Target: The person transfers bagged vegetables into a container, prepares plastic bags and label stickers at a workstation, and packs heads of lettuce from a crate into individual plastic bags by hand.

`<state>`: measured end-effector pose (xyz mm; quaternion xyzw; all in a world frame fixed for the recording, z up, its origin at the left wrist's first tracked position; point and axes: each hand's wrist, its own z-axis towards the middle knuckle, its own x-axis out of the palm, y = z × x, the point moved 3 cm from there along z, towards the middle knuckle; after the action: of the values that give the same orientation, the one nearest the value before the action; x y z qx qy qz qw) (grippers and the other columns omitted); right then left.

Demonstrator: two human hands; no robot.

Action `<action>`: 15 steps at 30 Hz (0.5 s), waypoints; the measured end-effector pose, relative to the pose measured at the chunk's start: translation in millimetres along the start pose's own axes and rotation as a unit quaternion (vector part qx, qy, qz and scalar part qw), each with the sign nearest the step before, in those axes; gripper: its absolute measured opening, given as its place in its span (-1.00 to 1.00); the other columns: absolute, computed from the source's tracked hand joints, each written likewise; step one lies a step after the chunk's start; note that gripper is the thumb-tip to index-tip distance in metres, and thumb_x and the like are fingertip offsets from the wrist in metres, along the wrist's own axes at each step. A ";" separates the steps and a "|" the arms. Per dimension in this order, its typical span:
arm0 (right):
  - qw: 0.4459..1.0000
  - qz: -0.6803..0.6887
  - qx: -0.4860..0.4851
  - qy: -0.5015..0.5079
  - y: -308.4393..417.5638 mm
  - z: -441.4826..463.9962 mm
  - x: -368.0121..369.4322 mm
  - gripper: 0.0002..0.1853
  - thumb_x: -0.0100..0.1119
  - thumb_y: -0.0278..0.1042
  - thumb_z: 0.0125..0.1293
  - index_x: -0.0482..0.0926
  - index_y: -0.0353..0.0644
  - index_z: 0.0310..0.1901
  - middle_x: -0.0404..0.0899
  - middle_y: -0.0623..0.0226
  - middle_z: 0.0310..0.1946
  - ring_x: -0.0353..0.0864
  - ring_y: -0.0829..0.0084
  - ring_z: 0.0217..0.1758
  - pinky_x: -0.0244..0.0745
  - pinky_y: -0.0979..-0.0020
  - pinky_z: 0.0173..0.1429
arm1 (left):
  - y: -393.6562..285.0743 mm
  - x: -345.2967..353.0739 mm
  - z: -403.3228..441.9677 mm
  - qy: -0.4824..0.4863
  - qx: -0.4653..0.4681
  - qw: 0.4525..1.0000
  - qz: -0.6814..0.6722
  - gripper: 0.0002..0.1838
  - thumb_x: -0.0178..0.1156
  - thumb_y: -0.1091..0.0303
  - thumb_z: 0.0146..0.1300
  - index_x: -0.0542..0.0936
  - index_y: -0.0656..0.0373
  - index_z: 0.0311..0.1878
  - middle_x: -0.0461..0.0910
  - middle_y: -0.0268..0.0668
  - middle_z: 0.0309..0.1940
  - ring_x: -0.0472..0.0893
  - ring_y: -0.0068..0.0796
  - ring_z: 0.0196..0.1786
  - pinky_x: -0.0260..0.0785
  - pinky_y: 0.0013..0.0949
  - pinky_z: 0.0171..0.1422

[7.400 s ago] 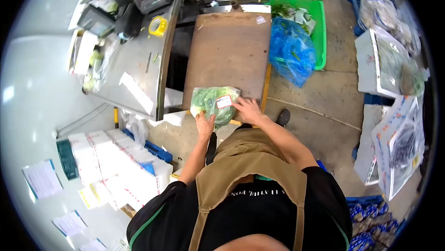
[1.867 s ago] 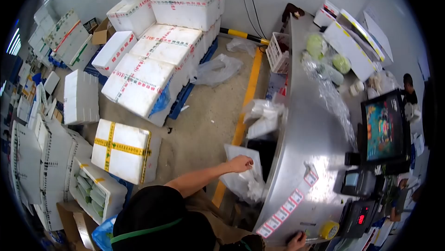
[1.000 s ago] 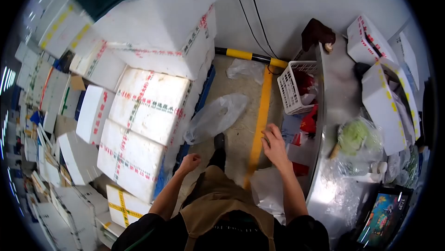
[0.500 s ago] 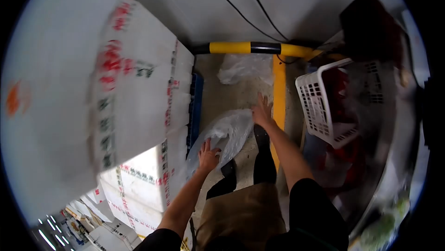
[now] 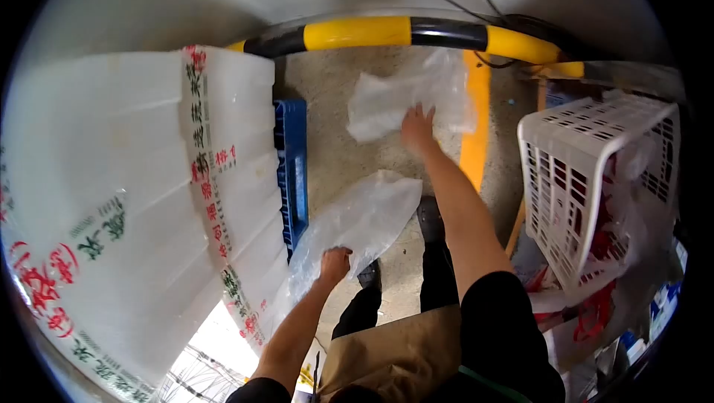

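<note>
A large clear plastic bag (image 5: 364, 206) stretches over the floor just ahead of my feet. My left hand (image 5: 336, 263) is closed on the lower part of this bag, with its fingers curled in. Farther off, a second crumpled clear plastic bag (image 5: 379, 102) lies by the striped bar and partly over the yellow floor line. My right hand (image 5: 419, 129) reaches to the near side of that second bag with its fingers apart. Whether the fingertips touch it I cannot tell.
White foam boxes (image 5: 149, 180) bound with printed tape stand at the left beside a blue pallet (image 5: 292, 169). A yellow and black bar (image 5: 357, 33) runs along the wall. To the right, a white plastic basket (image 5: 561, 195) lies tilted, with red and clear bags in it.
My right hand has left the near bag's edge and moved forward to the far bag. The fingers of my left hand have closed on the near bag. The view has shifted.
</note>
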<state>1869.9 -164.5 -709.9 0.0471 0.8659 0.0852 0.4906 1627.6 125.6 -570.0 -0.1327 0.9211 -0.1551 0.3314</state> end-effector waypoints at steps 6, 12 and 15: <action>0.942 0.287 0.166 -0.052 -36.5 -269.3 13.6 -0.54 0.16 -0.42 0.05 0.35 -0.46 -0.01 0.53 -0.17 -0.26 0.53 -0.09 -0.17 0.43 0.03 -0.10 | -64.3 -60.3 -87.0 0.000 -0.046 0.994 -0.100 -0.33 0.31 0.32 -0.06 0.29 0.03 0.18 0.58 0.06 -0.33 0.57 0.12 -0.21 0.42 -0.09 -0.12; 0.809 0.399 0.432 0.015 12.1 -568.3 24.6 -0.61 0.01 -0.12 0.15 0.40 -0.27 -0.11 0.53 -0.18 -0.31 0.50 -0.16 -0.14 0.42 -0.03 -0.06 | -80.8 -94.3 -133.9 0.128 -0.224 0.842 -0.474 -0.69 0.16 0.48 0.12 0.48 0.49 -0.09 0.55 -0.07 -0.19 0.59 -0.19 -0.22 0.53 -0.16 -0.26; 0.732 0.464 0.499 -0.016 86.2 -694.0 20.6 -0.59 0.01 -0.04 0.15 0.46 -0.28 -0.21 0.53 -0.18 -0.26 0.49 -0.17 -0.09 0.42 0.01 0.01 | -156.6 -157.5 -168.9 0.079 -0.118 0.859 -0.491 -0.82 0.12 0.40 0.19 0.51 0.20 -0.15 0.51 -0.28 -0.26 0.49 -0.32 -0.19 0.49 -0.15 -0.23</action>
<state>1263.9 -146.8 -360.7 0.6822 0.6468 -0.1433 0.3096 1657.0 70.1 -298.1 -0.5935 0.7708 -0.1980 0.1197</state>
